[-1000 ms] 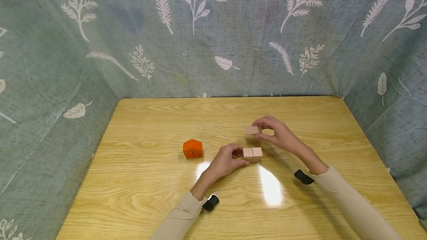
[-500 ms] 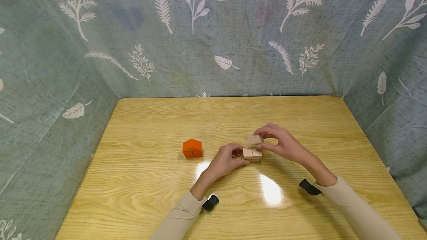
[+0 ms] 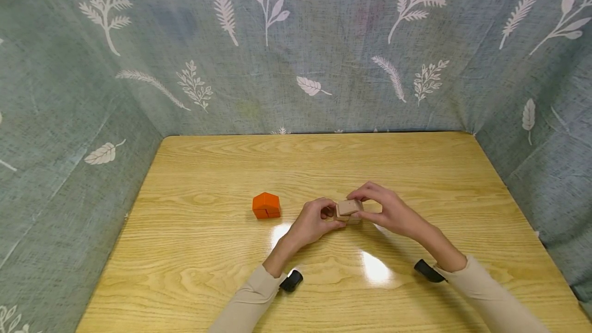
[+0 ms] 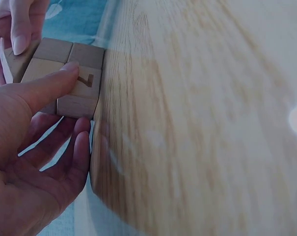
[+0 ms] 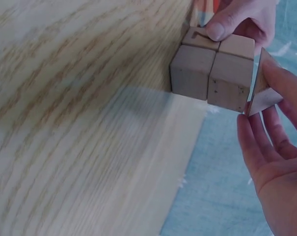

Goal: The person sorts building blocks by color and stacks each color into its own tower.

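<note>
Plain wooden blocks (image 5: 190, 71) stand stacked two high on the table, one face bearing a dark printed mark. My left hand (image 3: 314, 223) grips the stack from its left side, the thumb (image 4: 50, 88) across the marked face and the fingers reaching behind. Over the top, my right hand (image 3: 386, 209) pinches a triangular wooden block (image 5: 263, 91) between thumb and fingers. In the right wrist view its edge lies very close to the upper block; I cannot tell if they fully touch. From the head view, this triangular block (image 3: 349, 206) hides most of the stack's top.
An orange block house (image 3: 266, 204) with a peaked top stands to the left of my hands. The wooden table (image 3: 208, 168) reaches back to a patterned grey-green cloth (image 3: 277, 91), which also hangs on both sides. Each wrist carries a black camera (image 3: 291, 281).
My right hand has brought the triangular block toward me and slightly left, from behind the stack to over its top. The left hand has kept its hold on the stack.
</note>
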{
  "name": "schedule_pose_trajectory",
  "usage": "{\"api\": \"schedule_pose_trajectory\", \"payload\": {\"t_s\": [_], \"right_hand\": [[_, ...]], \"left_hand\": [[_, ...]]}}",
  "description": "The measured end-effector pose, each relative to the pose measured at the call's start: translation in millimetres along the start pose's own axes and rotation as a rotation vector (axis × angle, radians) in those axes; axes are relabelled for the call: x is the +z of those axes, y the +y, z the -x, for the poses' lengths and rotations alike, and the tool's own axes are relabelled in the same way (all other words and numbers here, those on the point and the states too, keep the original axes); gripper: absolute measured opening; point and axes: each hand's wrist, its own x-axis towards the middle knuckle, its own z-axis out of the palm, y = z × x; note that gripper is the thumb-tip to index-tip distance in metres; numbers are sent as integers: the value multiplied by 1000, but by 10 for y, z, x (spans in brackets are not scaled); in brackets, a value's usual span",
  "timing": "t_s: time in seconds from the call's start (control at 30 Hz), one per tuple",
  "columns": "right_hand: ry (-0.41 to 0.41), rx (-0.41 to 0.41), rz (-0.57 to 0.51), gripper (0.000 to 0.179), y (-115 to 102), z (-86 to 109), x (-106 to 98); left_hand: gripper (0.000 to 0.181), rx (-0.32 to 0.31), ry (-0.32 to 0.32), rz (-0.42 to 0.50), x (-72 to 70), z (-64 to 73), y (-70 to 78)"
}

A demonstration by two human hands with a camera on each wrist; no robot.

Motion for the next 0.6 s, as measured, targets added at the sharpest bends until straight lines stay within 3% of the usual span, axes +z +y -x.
{"api": "schedule_pose_trajectory", "payload": {"t_s": [0.6], "right_hand": [[-12, 26, -30, 48, -13, 8, 50]], "left_hand": [[28, 27, -17, -12, 9, -5, 2]]}}
